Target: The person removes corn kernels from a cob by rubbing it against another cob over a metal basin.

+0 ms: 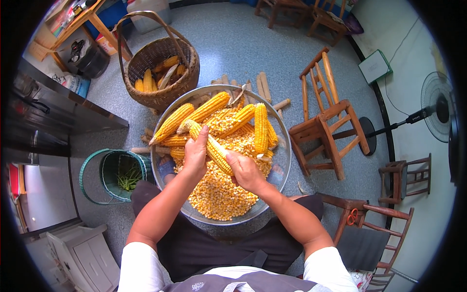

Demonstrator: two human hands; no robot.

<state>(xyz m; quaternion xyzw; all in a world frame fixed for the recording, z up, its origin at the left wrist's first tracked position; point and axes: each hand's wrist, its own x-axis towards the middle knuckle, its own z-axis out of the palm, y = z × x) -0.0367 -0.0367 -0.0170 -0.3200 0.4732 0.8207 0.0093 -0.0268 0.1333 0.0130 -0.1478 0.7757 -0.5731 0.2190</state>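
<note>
Both my hands grip one dried ear of corn [215, 150] that slants across the middle of a round mesh sieve [286, 146]. My left hand [196, 153] holds its upper part, thumb laid along the kernels. At the lower end, my right hand [245, 168] presses its thumb against the ear. Loose corn kernels [222, 199] are heaped in the sieve below my hands. Several whole ears of corn [261, 127] lie on the far side of the heap. My palms and the ear's underside are hidden.
A wicker basket [160, 96] with more ears stands beyond the sieve at left. Bare corncobs [263, 87] lie on the floor behind it. A green basket [109, 175] holding green stalks is at left. Wooden chairs [324, 135] and a standing fan [437, 106] are at right.
</note>
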